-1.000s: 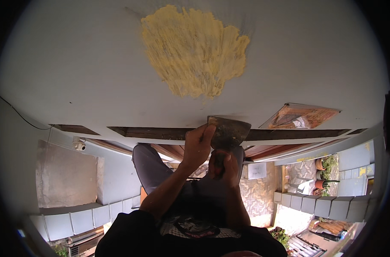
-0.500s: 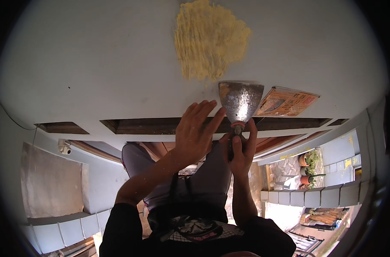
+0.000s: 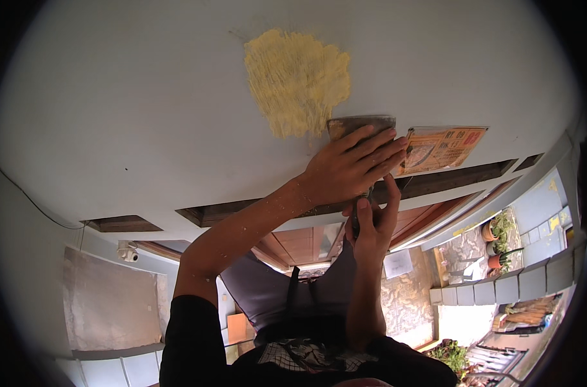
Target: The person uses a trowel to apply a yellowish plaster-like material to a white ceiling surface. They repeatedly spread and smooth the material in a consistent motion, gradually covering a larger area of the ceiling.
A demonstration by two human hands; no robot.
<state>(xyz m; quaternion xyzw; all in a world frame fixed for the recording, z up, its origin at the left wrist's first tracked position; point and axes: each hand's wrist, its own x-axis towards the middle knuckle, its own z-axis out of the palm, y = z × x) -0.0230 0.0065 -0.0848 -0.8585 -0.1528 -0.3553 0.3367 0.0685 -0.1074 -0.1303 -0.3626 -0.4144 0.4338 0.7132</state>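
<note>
My right hand is closed around the dark handle of a putty knife with a wide, worn metal blade. The blade points up the pale wall, just below and right of a rough patch of yellow putty. Across the front of the blade lies my left hand, fingers stretched out and slightly apart, hiding much of the metal. Whether the blade's edge touches the wall I cannot tell.
An orange printed plate is on the wall right of the blade. Below run dark, recessed vent openings and brown wooden panels. A small white camera hangs at left; potted plants stand at far right.
My left hand has moved right, from beside the putty knife onto its blade. The right hand keeps its grip. The view has shifted, so the putty patch appears lower and farther left.
</note>
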